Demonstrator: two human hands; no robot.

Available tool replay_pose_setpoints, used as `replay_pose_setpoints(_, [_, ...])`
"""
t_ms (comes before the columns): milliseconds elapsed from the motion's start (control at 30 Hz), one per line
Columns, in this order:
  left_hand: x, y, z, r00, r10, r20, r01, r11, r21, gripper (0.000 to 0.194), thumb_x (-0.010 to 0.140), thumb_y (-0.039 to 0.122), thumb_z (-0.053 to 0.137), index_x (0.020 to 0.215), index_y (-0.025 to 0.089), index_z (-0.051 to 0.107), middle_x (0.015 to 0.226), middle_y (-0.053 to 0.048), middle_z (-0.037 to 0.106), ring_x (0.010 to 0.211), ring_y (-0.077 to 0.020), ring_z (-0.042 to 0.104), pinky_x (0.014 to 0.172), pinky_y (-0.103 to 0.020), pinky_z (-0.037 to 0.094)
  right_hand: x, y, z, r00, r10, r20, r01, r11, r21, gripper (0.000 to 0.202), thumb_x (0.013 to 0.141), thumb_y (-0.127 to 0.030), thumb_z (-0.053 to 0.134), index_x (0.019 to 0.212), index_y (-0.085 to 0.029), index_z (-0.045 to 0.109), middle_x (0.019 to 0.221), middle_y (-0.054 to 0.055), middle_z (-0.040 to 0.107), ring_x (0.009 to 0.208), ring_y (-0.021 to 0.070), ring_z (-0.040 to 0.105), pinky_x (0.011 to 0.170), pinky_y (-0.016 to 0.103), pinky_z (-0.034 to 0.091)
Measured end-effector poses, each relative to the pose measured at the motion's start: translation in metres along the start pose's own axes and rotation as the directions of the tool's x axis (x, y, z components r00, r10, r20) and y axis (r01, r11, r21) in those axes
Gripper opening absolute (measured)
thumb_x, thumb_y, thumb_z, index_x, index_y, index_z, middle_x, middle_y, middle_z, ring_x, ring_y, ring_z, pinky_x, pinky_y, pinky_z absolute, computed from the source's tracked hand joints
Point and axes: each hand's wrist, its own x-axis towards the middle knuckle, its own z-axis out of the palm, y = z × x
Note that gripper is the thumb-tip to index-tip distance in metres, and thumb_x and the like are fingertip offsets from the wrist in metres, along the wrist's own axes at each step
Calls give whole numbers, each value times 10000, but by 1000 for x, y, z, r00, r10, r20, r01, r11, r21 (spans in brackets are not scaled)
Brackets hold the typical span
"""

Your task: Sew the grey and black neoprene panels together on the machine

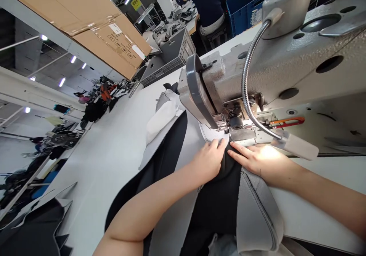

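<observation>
A grey-and-black fabric piece [217, 199] lies under the head of a sewing machine [200, 92], its edge at the presser foot [224, 128]. My left hand [210, 159] is closed on the fabric just in front of the foot, fingers bent and thumb side partly hidden. Beside it, my right hand [254, 159] rests flat with fingers stretched out over the black cloth. A grey strip with a dark seam [257, 210] hangs below my right wrist. Light from the flexible-neck lamp [300, 145] falls on the back of that hand.
Orange-handled thread snips [288, 122] lie on the machine bed. Dark cut pieces [34, 225] sit at the table's lower left. Beyond the machine are a grey crate [174, 60], cardboard boxes [111, 42], a blue bin [243, 12] and a seated person [206, 4].
</observation>
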Motion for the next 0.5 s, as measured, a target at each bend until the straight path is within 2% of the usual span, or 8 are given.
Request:
replay_pose_setpoints(100, [-2, -7, -4, 999, 39, 31, -36, 995, -91, 566, 846, 58, 345, 1407, 130, 382, 1162, -132, 560, 1012, -238, 602, 883, -347, 517, 0, -3, -3, 999, -36, 35, 35, 999, 27, 671, 622, 22, 510, 1274, -122, 577, 1324, 175, 571, 767, 201, 655, 645, 323, 522])
replay_pose_setpoints(200, [6, -12, -5, 995, 95, 13, -91, 980, -179, 530, 852, 64, 333, 1368, 134, 431, 1152, -128, 572, 1006, -229, 604, 885, -332, 515, -1, -9, 3, 998, 26, 56, -27, 1000, 2, 625, 647, 11, 495, 1243, -148, 602, 1323, 148, 578, 690, 190, 646, 619, 341, 518])
replay_pose_setpoints(367, [24, -6, -6, 991, 132, 16, -129, 982, -137, 427, 828, 60, 376, 1232, 70, 513, 1115, -159, 592, 991, -248, 601, 879, -347, 517, 7, -14, 7, 995, 97, 23, -96, 995, -26, 534, 695, -1, 509, 1196, -147, 621, 1303, 132, 596, 673, 179, 623, 588, 308, 485])
replay_pose_setpoints(500, [33, -2, -8, 994, 105, -42, -109, 988, -112, 372, 817, 44, 385, 1141, 66, 566, 1106, -154, 590, 980, -235, 604, 906, -341, 508, 23, -14, 2, 990, 138, 10, -137, 989, -54, 398, 775, -14, 467, 1124, -109, 631, 1237, 158, 621, 660, 173, 590, 616, 308, 476])
